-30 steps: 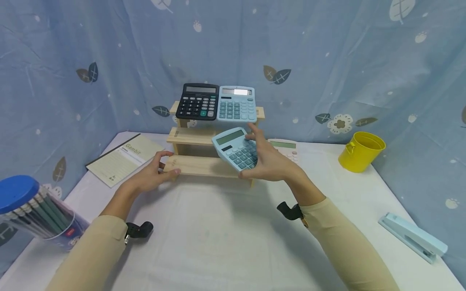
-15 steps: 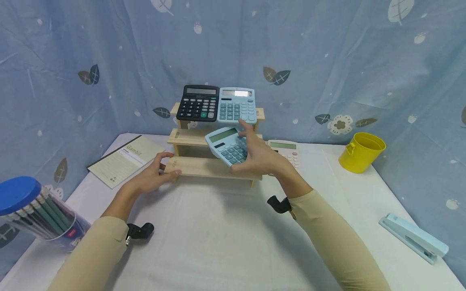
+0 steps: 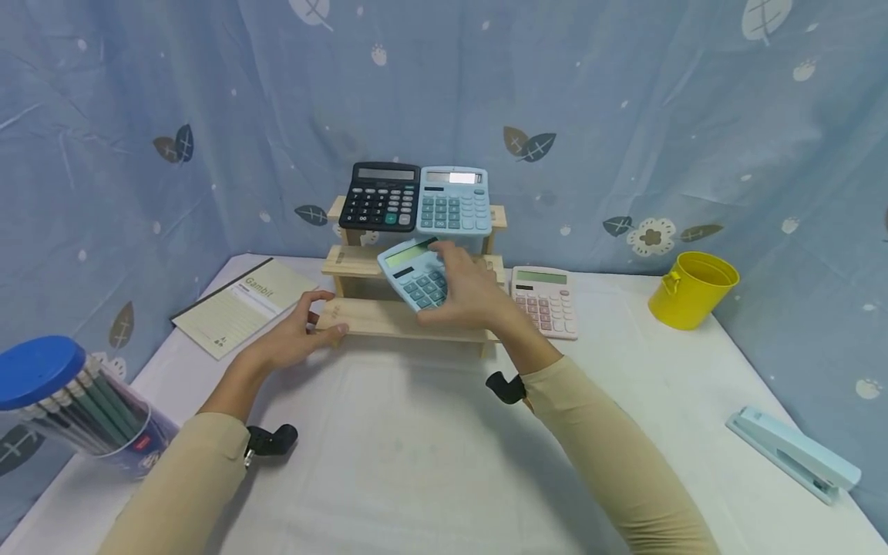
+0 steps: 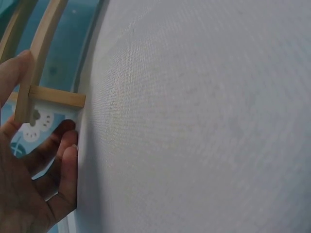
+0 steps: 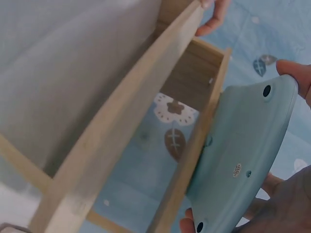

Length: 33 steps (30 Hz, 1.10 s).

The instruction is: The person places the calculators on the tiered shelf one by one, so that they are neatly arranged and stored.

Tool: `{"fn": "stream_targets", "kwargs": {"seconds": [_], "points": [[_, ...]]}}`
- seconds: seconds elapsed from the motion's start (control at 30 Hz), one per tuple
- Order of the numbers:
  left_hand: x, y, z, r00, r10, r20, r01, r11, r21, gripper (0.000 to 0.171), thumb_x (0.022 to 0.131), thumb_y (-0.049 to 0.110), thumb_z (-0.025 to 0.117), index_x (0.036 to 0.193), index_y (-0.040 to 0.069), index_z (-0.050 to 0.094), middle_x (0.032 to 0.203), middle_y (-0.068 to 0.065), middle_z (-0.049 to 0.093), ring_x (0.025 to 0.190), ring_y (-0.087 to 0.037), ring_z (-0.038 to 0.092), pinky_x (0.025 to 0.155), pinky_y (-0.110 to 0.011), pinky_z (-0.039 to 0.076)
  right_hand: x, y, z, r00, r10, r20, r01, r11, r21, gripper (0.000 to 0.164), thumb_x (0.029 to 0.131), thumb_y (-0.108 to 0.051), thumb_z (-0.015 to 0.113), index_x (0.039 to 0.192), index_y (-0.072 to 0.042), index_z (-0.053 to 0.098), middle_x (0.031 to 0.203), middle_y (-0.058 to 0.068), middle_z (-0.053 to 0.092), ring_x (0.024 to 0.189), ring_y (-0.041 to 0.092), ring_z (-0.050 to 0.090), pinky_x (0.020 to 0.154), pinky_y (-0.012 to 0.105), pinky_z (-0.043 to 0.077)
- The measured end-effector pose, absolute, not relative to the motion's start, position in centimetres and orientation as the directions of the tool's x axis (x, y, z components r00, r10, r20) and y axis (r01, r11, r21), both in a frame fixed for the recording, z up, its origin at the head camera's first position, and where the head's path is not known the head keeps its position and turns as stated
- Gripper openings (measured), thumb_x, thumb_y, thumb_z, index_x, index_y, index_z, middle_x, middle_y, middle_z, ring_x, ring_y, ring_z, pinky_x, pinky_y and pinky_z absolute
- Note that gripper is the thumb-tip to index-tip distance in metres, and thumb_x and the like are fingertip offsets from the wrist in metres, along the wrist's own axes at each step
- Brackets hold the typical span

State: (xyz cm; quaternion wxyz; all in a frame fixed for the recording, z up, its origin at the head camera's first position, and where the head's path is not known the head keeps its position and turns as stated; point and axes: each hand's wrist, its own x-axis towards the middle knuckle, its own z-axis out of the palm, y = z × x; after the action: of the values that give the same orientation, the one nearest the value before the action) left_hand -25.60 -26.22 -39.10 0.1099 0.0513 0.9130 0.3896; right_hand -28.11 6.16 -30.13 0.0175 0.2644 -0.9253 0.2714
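My right hand (image 3: 472, 289) grips a light blue calculator (image 3: 415, 274) by its right side, tilted, in front of the middle step of a three-step wooden rack (image 3: 388, 317). In the right wrist view the underside of that calculator (image 5: 238, 150) lies close along a wooden board's edge. My left hand (image 3: 291, 335) pinches the left end of the lowest step between thumb and fingers; the left wrist view shows the thumb on the rack's board (image 4: 41, 53). On the top step a black calculator (image 3: 380, 196) and a second light blue calculator (image 3: 454, 200) lie side by side.
A pink calculator (image 3: 544, 301) lies right of the rack. A yellow bucket (image 3: 694, 289) and a light blue stapler (image 3: 794, 455) are at the right. On the left are a notepad (image 3: 246, 304) and a blue-lidded tub of pencils (image 3: 90, 408). A patterned curtain (image 3: 444, 92) hangs behind.
My right hand has carried the light blue calculator leftward, toward the middle step, uncovering more of the pink calculator. My left hand has kept its place on the rack.
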Motion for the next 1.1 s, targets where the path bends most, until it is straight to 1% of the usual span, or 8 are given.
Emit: {"fn": "stream_targets", "kwargs": {"seconds": [0.13, 0.3, 0.53, 0.63, 0.77, 0.9, 1.03, 1.1], "points": [[-25.6, -26.2, -38.8, -0.971, 0.18, -0.158, 0.01, 0.692, 0.722, 0.087, 0.096, 0.058, 0.064, 0.159, 0.025, 0.014, 0.137, -0.03, 0.046, 0.118, -0.041, 0.055, 0.089, -0.046, 0.047, -28.3, 5.3, -30.6, -0.865, -0.459, 0.203, -0.497, 0.727, -0.473, 0.106, 0.068, -0.049, 0.081, 0.155, -0.014, 0.032, 0.148, 0.01, 0.045, 0.129, 0.032, 0.042, 0.111, 0.056, 0.033], [-25.6, -26.2, -38.8, -0.971, 0.183, -0.151, 0.018, 0.691, 0.723, 0.087, 0.097, 0.058, 0.064, 0.159, 0.025, 0.014, 0.137, -0.029, 0.046, 0.118, -0.041, 0.055, 0.089, -0.046, 0.047, -28.5, 4.4, -31.3, -0.881, -0.418, 0.223, -0.472, 0.746, -0.47, 0.1, 0.071, -0.052, 0.08, 0.154, -0.014, 0.038, 0.151, 0.011, 0.043, 0.134, 0.04, 0.04, 0.109, 0.056, 0.035], [-25.6, -26.0, -38.7, -0.969, 0.192, -0.154, 0.022, 0.691, 0.723, 0.085, 0.097, 0.057, 0.063, 0.158, 0.024, 0.014, 0.136, -0.03, 0.047, 0.118, -0.041, 0.056, 0.089, -0.046, 0.046, -28.8, 3.5, -32.2, -0.894, -0.36, 0.268, -0.447, 0.756, -0.478, 0.092, 0.075, -0.054, 0.08, 0.15, -0.014, 0.044, 0.152, 0.008, 0.043, 0.135, 0.039, 0.041, 0.112, 0.055, 0.034], [-25.6, -25.9, -38.7, -0.97, 0.183, -0.161, 0.012, 0.696, 0.718, 0.085, 0.097, 0.058, 0.063, 0.158, 0.024, 0.014, 0.138, -0.03, 0.046, 0.119, -0.042, 0.055, 0.09, -0.048, 0.046, -29.1, 3.0, -32.5, -0.897, -0.337, 0.287, -0.439, 0.759, -0.48, 0.093, 0.077, -0.062, 0.08, 0.149, -0.015, 0.046, 0.154, 0.007, 0.043, 0.139, 0.038, 0.039, 0.117, 0.054, 0.03], [-25.6, -25.9, -38.8, -0.969, 0.178, -0.172, 0.001, 0.695, 0.719, 0.086, 0.097, 0.058, 0.063, 0.158, 0.024, 0.013, 0.14, -0.031, 0.045, 0.12, -0.043, 0.054, 0.09, -0.049, 0.047, -29.3, 2.8, -32.6, -0.901, -0.345, 0.263, -0.432, 0.764, -0.48, 0.099, 0.078, -0.071, 0.076, 0.152, -0.014, 0.046, 0.159, 0.009, 0.04, 0.144, 0.038, 0.035, 0.12, 0.052, 0.028], [-25.6, -25.9, -39.0, -0.969, 0.177, -0.172, -0.001, 0.695, 0.719, 0.086, 0.097, 0.059, 0.063, 0.158, 0.025, 0.013, 0.139, -0.031, 0.045, 0.119, -0.043, 0.054, 0.09, -0.049, 0.047, -29.5, 3.1, -32.1, -0.889, -0.41, 0.206, -0.456, 0.746, -0.486, 0.1, 0.082, -0.065, 0.076, 0.157, -0.01, 0.04, 0.166, 0.012, 0.031, 0.15, 0.038, 0.028, 0.122, 0.052, 0.023], [-25.6, -25.9, -39.0, -0.969, 0.174, -0.177, -0.006, 0.695, 0.719, 0.087, 0.096, 0.059, 0.063, 0.159, 0.025, 0.013, 0.141, -0.031, 0.044, 0.12, -0.043, 0.054, 0.091, -0.05, 0.047, -29.9, 3.4, -31.7, -0.856, -0.491, 0.163, -0.502, 0.713, -0.49, 0.095, 0.087, -0.047, 0.078, 0.159, -0.003, 0.034, 0.168, 0.016, 0.025, 0.155, 0.034, 0.022, 0.125, 0.049, 0.014], [-25.5, -26.0, -39.0, -0.968, 0.174, -0.179, -0.008, 0.695, 0.719, 0.088, 0.096, 0.06, 0.063, 0.159, 0.025, 0.012, 0.141, -0.031, 0.043, 0.12, -0.043, 0.054, 0.091, -0.05, 0.046, -30.0, 3.5, -31.6, -0.847, -0.509, 0.155, -0.512, 0.699, -0.499, 0.091, 0.089, -0.041, 0.077, 0.159, -0.003, 0.032, 0.169, 0.016, 0.024, 0.156, 0.033, 0.021, 0.126, 0.048, 0.012]]}}
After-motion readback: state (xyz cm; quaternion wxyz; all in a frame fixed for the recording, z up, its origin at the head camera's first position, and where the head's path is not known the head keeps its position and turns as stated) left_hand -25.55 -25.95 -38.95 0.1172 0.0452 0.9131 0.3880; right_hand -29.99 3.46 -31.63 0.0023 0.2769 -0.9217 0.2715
